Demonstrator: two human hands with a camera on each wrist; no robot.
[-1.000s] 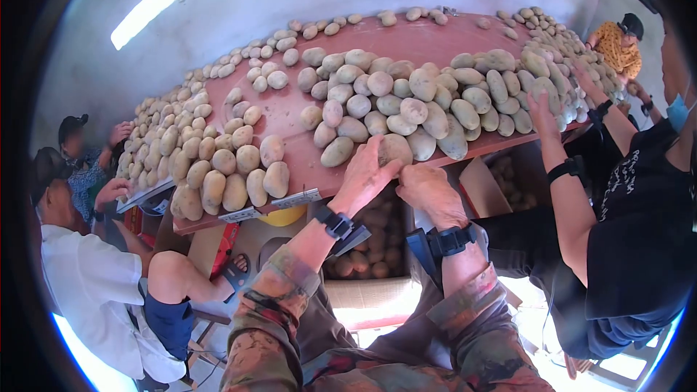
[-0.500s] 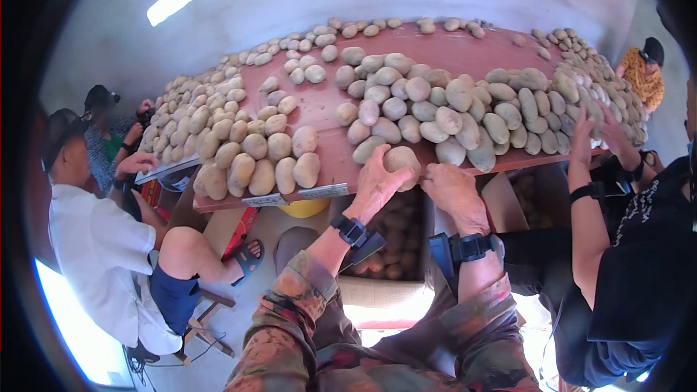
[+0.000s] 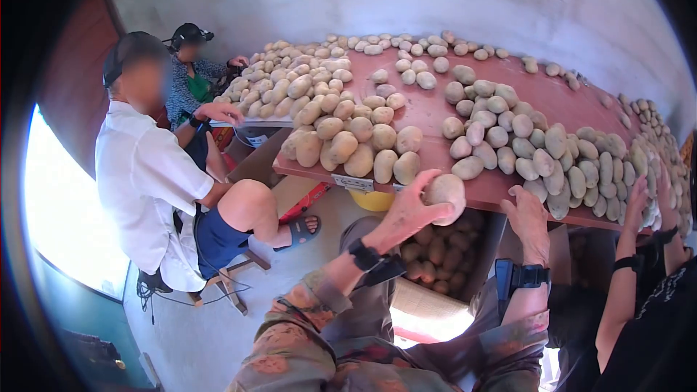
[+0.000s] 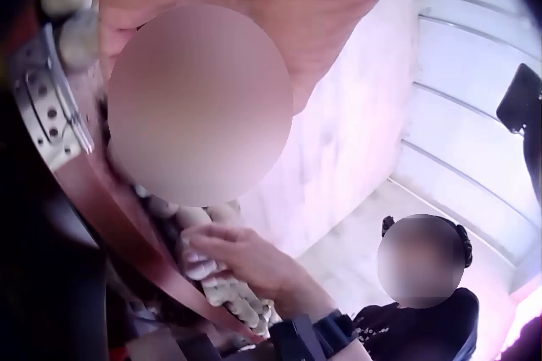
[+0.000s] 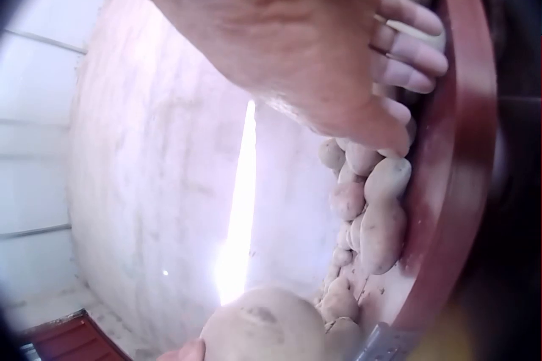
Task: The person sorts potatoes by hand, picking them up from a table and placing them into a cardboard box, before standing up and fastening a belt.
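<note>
My left hand (image 3: 408,216) grips a large, round tan potato (image 3: 444,198) between thumb and fingers, in front of the table's near edge. In the left wrist view that potato (image 4: 199,111) is blurred and fills the space below the palm. My right hand (image 3: 528,223) holds nothing, its fingers loosely spread by the edge of the right-hand potato pile (image 3: 555,141). The right wrist view shows this hand (image 5: 339,65) over the potatoes, with the held potato (image 5: 262,331) at the bottom.
On the red table (image 3: 427,120), another potato pile (image 3: 343,147) lies left. Below the edge stand a box of potatoes (image 3: 439,254) and a yellow container (image 3: 372,199). A person in a white shirt (image 3: 149,181) sits left; another person's arms (image 3: 632,232) reach in from the right.
The left hand has lifted the potato off the pile's front edge and carried it left of the pile. The right hand has moved apart from it, its fingers loosening. The head view has turned left.
</note>
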